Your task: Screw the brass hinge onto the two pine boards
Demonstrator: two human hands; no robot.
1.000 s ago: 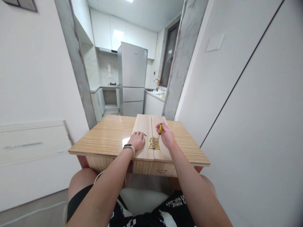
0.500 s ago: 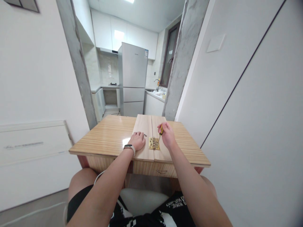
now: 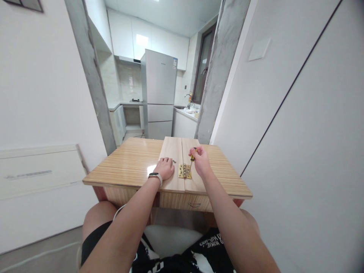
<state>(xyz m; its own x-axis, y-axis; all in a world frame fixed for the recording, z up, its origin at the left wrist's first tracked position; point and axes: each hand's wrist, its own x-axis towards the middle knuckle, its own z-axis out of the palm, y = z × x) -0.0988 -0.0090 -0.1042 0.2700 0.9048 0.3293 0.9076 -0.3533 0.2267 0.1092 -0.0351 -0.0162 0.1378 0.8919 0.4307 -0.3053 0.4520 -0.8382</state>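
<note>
My right hand [image 3: 200, 159] is closed round the yellow-and-black handle of a screwdriver [image 3: 193, 153]. Its shaft points down at the right leaf of a brass hinge [image 3: 184, 171]; whether the tip sits in a screw is too small to tell. The hinge lies across the seam between a left wooden board [image 3: 173, 185] and a right wooden board [image 3: 195, 185]. Palm down, my left hand [image 3: 165, 168] rests flat on the left board, fingers stretched forward. Just beyond its fingertips are small dark screws [image 3: 174, 162] on the same board.
Both boards lie on a striped wooden table [image 3: 127, 159] with a handled drawer [image 3: 184, 202] below its front edge. White walls stand close on either side. Past the table, a grey fridge [image 3: 160, 79] and a sink counter [image 3: 186, 113] are in the kitchen.
The screwdriver handle is turned slightly in my right hand and stands a little more upright. My left hand stays on the board. The whole view has shifted slightly.
</note>
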